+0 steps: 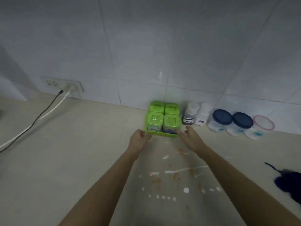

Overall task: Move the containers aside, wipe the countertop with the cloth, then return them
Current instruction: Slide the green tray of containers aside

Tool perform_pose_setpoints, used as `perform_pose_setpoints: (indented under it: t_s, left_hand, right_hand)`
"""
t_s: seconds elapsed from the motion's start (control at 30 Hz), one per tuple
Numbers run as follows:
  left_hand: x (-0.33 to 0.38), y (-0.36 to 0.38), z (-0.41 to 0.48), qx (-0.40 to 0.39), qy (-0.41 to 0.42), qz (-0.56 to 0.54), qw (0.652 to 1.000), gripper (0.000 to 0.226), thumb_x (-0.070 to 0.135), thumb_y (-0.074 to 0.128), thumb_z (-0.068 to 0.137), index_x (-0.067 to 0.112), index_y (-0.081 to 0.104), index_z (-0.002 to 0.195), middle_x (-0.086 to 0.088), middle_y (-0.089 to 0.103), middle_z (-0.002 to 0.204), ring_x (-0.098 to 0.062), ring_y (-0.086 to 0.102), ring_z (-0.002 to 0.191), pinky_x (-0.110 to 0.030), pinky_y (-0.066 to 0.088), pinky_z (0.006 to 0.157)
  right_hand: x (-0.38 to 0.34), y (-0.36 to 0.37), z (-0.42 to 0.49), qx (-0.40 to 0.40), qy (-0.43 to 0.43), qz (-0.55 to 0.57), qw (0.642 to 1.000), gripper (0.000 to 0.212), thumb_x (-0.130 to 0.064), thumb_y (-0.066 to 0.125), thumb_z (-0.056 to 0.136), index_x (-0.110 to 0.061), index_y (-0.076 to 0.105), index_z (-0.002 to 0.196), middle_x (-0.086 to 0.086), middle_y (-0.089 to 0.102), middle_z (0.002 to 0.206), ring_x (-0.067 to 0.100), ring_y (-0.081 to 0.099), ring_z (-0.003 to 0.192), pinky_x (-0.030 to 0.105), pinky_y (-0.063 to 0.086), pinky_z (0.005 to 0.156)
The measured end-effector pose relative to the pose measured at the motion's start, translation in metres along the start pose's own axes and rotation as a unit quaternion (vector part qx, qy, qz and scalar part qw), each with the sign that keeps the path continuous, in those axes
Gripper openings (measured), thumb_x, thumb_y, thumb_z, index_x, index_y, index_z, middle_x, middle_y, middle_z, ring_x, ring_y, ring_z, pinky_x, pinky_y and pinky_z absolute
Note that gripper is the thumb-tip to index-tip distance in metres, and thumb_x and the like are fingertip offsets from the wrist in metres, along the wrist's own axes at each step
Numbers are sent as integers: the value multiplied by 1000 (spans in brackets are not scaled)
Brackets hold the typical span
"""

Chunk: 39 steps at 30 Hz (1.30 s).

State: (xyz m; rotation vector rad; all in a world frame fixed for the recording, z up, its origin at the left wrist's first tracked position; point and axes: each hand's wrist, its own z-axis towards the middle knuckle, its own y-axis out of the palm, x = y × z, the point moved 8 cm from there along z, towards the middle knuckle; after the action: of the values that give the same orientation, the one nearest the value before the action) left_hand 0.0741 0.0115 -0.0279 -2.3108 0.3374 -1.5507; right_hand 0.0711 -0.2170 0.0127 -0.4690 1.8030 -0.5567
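Both forearms reach up from the bottom of the view across a smeared patch of the counter, where orange and white spills lie between them. At the far end, the left hand curls at the near-left corner of the green tray, fingers touching or just short of its rim; that grip is half closed and I cannot tell whether it has hold yet. The right hand is spread open beside the tray's near-right corner, holding nothing.

The tray carries four green-lidded containers packed two by two, and it sits against the tiled wall. To its right, close by, stand a seasoning bottle and a salt bottle, then two blue-lidded jars and a pink-rimmed tub in a row along the wall.

The step looks like taking the tray by both sides, so a level, two-handed lift or slide seems wise; tilting could topple the tall containers. The right fingers have little gap beside the seasoning bottle, so they should go in low on the tray's wall.

Open room lies to the left: bare counter runs towards the wall socket, though two cables trail across there. A dark blue cloth lies at the right edge, well apart from the tray.
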Motion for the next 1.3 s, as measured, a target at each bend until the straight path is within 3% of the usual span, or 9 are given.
perform_pose_setpoints:
  t_s: [0.13, 0.27, 0.43, 0.57, 0.8, 0.9, 0.97, 1.13, 1.3]
  left_hand:
    - [-5, -6, 25, 14, -23, -21, 999, 57, 34, 68, 83, 4, 48, 127, -16, 51, 124, -26, 54, 105, -31, 43, 83]
    - [0, 4, 48, -16, -45, -25, 999, 66, 45, 64, 83, 9, 41, 134, -14, 46, 132, -29, 51, 118, -34, 43, 94]
    - [4, 21, 72, -37, -64, -94, 993, 65, 48, 63, 83, 11, 42, 132, -11, 55, 127, -29, 55, 116, -39, 44, 99]
    - [3, 20, 80, -1, -50, -94, 994, 58, 40, 72, 78, 11, 51, 124, -13, 63, 119, -26, 62, 107, -41, 49, 97]
    - [-4, 5, 71, -28, -82, -133, 987, 73, 26, 74, 80, -1, 36, 136, -14, 58, 121, -22, 58, 101, -28, 45, 82]
    - [-14, -24, 62, -25, -94, -135, 986, 39, 26, 74, 80, 7, 50, 104, -10, 61, 106, -22, 61, 93, -25, 51, 73]
    - [-25, -50, 55, -23, -100, -130, 986, 36, 27, 75, 79, 3, 56, 98, -13, 66, 104, -21, 64, 85, -23, 53, 69]
    - [-72, -121, 32, 9, -118, -128, 985, 44, 25, 75, 78, -8, 63, 105, -18, 70, 98, -20, 65, 78, -23, 54, 70]
    - [-121, -181, -4, 64, -145, -151, 976, 44, 26, 74, 79, -7, 63, 105, -23, 70, 105, -25, 66, 85, -35, 53, 89]
  right_hand:
    - [-7, 9, 20, -8, -25, 58, 998, 37, -20, 56, 93, -5, 51, 127, 1, 52, 111, 19, 51, 109, 27, 38, 90]
    - [4, 18, 52, -12, 12, 103, 995, 17, -25, 57, 92, -19, 54, 108, 7, 62, 118, 23, 57, 107, 36, 44, 95]
    - [26, 27, 92, -12, 59, 146, 987, 75, -58, 59, 73, -6, 48, 125, 7, 60, 125, 24, 57, 112, 43, 45, 101]
    - [37, 33, 105, -27, 67, 156, 985, 53, -34, 61, 85, -9, 45, 129, 8, 59, 128, 26, 57, 114, 47, 44, 103]
    - [26, 39, 94, -11, 41, 208, 977, 50, -14, 60, 90, -4, 37, 134, 7, 56, 120, 15, 56, 95, 17, 46, 71]
    - [-2, 54, 86, -26, 15, 213, 976, 49, -8, 59, 90, -1, 36, 133, -1, 58, 99, 9, 56, 79, 6, 45, 59]
    - [-23, 74, 78, -52, 7, 212, 976, 47, -6, 58, 90, 0, 36, 132, -6, 54, 90, 3, 54, 75, 2, 45, 54]
    - [-67, 139, 52, -126, -18, 203, 971, 45, -13, 61, 89, -8, 40, 129, 13, 58, 124, 19, 59, 100, 38, 50, 95]
    - [-101, 209, 25, -204, -44, 201, 957, 45, -8, 58, 91, -3, 38, 130, 16, 56, 127, 19, 57, 102, 38, 47, 96]
